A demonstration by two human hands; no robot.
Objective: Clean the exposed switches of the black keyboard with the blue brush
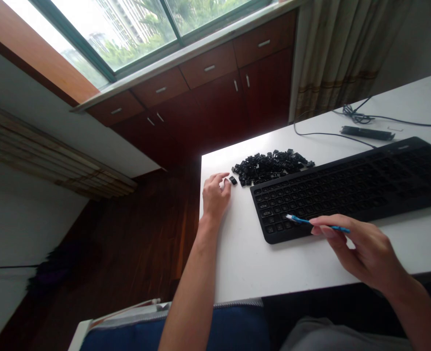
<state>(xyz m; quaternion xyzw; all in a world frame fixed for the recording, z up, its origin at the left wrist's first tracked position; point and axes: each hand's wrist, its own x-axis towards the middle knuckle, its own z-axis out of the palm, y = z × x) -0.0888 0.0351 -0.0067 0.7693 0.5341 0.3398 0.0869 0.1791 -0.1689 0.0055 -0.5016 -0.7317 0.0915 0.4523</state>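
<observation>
My right hand (361,248) grips a blue toothbrush (303,221) with white bristles. Its bristle end is over the lower left part of a black keyboard (332,187), whose keycaps are off across the part I can make out. My left hand (216,195) rests on the table's left side, thumb and forefinger apart, holding nothing. Just beyond those fingertips lies a single black keycap (233,180). A heap of loose black keycaps (270,165) sits behind the keyboard's left end, close to my left hand.
The white table (237,258) has its left edge beside my left arm. At the back right lie a black plastic strip (367,132) and a coiled black cable (357,116). Wooden cabinets (215,107) stand under the window beyond. A blue padded seat (237,326) is below the front edge.
</observation>
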